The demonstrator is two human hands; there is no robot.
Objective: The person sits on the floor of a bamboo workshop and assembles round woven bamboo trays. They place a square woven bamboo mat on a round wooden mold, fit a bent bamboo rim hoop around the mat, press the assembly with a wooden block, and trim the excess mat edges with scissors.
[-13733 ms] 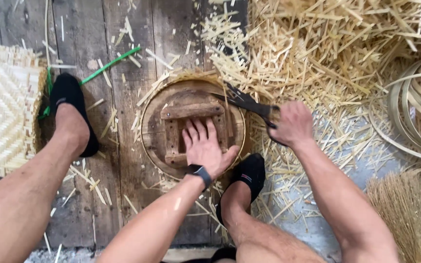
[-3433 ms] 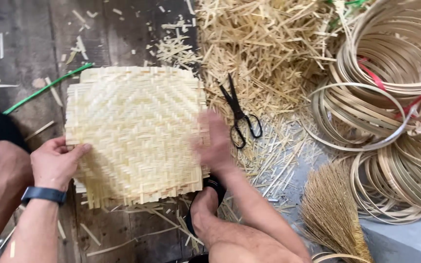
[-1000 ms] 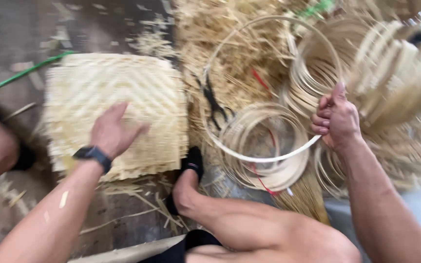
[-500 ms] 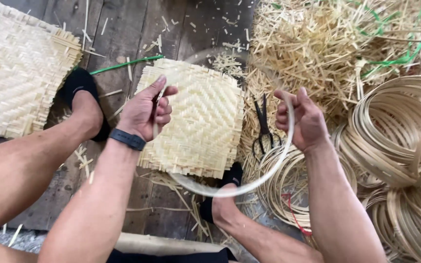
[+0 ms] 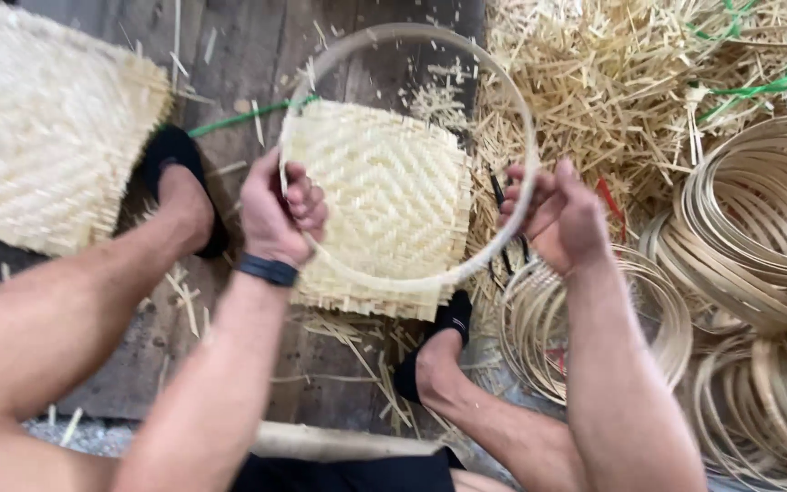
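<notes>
Work in hand: a bamboo hoop [image 5: 430,282], thin, pale and round, held up in both our hands above a woven mat [image 5: 384,196].

Left hand [image 5: 275,214]: fingers curled shut around the hoop's left side, thumb over the rim. A dark band sits on that wrist.

Right hand [image 5: 562,219]: fingers closed on the hoop's right side, gripping it from outside.

Hoop, position: tilted, clear of the floor, its far arc reaching past the mat's upper edge and its near arc crossing the mat's lower part. We judge it not yet laid on the mat.

Woven mat: square, herringbone weave, flat on the wooden floor [image 5: 239,64], edges ragged with loose strip ends. Uncut and unshaped, as far as we can see; no rim is fixed to it.

Second woven mat [image 5: 43,137]: larger, at the far left, lying flat, untouched.

Scissors [image 5: 503,196]: dark, on the floor just beside the mat's right edge, mostly hidden behind the hoop and the right hand.

Stack of hoops [image 5: 758,228]: many more rings heaped at the right, with a smaller coil [image 5: 539,337] near our right foot [image 5: 434,351].

Straw scraps [image 5: 612,82]: a heap of cuttings at the upper right, with green cord running through it.

State of work, by our judgement: early. One hoop is picked out and one mat is laid ready; fitting, binding and trimming all remain.
</notes>
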